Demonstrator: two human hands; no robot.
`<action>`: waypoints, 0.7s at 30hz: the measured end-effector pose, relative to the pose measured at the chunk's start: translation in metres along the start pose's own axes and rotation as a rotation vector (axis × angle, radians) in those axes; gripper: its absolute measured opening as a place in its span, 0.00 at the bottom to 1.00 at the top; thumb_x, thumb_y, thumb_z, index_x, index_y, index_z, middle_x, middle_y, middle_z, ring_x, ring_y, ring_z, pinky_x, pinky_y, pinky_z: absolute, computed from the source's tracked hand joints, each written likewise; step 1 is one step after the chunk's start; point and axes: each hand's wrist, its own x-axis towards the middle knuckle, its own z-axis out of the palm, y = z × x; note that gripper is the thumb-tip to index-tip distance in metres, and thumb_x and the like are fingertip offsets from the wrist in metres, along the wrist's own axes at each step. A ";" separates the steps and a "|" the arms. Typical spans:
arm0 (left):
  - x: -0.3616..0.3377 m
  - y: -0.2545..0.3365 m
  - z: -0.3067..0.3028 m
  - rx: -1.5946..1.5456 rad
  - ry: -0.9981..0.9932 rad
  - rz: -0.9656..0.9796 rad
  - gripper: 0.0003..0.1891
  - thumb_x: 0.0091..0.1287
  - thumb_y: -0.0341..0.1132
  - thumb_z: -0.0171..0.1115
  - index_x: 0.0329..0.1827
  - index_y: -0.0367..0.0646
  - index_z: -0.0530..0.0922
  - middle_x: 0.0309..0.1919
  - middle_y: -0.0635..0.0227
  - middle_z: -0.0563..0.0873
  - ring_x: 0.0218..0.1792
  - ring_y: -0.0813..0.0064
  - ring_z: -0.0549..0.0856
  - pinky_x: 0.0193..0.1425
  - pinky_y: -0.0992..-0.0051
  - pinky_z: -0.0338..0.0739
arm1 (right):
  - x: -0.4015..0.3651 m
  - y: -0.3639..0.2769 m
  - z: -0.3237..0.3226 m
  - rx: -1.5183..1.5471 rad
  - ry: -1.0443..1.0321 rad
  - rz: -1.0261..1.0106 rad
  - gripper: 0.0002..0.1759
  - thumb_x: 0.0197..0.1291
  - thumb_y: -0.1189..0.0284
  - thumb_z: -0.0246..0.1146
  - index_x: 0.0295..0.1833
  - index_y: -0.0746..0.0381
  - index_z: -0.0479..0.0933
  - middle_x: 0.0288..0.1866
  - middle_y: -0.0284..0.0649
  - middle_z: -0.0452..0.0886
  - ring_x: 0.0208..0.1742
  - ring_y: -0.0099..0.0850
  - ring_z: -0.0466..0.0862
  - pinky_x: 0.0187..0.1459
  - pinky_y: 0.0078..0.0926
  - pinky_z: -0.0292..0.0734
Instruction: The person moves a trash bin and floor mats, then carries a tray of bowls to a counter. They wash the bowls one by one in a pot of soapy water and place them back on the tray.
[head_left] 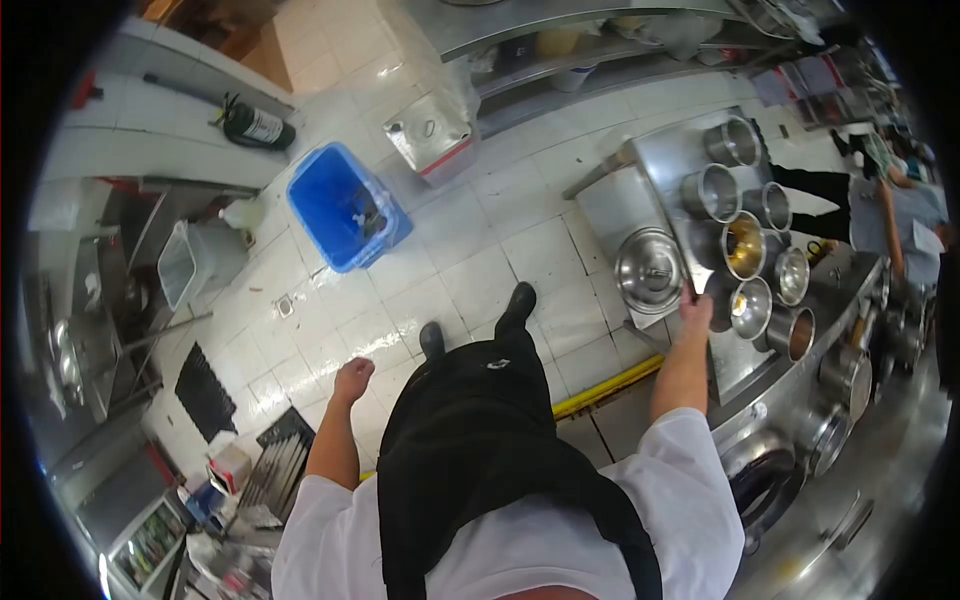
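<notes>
Just at the near end of the round metal lid (634,268), the right hand (697,308) reaches forward with its fingertips at the lid's rim and the edge of the steel surface (668,165); its fingers look drawn together, but whether they pinch the rim, the edge or anything else I cannot tell. The lid lies just ahead and to the left of that hand, and a cluster of open metal pots (713,192) stands on the surface to its right and ahead, one with yellow residue inside. Well apart, the left hand (354,380) hangs over the tiled floor (450,265), fingers bent inward, how tightly I cannot tell, touching nothing visible; ahead of it stands a blue bin (318,212).
</notes>
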 end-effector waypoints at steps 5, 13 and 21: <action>0.062 0.049 -0.014 0.025 0.025 0.371 0.15 0.60 0.44 0.58 0.40 0.43 0.81 0.36 0.59 0.85 0.41 0.60 0.84 0.46 0.67 0.77 | -0.085 0.082 -0.057 -0.018 -0.062 0.002 0.19 0.62 0.75 0.42 0.51 0.79 0.65 0.48 0.57 0.75 0.51 0.48 0.78 0.52 0.43 0.79; 0.166 0.121 -0.039 -0.147 -0.152 0.691 0.16 0.61 0.45 0.57 0.40 0.39 0.80 0.26 0.65 0.83 0.29 0.73 0.82 0.36 0.72 0.74 | -0.208 0.209 -0.125 -0.140 -0.175 -0.101 0.17 0.63 0.70 0.44 0.49 0.74 0.65 0.47 0.58 0.75 0.42 0.49 0.81 0.43 0.44 0.83; 0.157 0.133 -0.043 -0.223 -0.190 0.790 0.23 0.64 0.48 0.52 0.50 0.35 0.76 0.41 0.51 0.82 0.44 0.59 0.81 0.50 0.69 0.72 | -0.315 0.301 -0.185 -0.169 -0.220 -0.002 0.20 0.57 0.79 0.43 0.56 0.69 0.64 0.52 0.52 0.73 0.52 0.50 0.77 0.53 0.51 0.75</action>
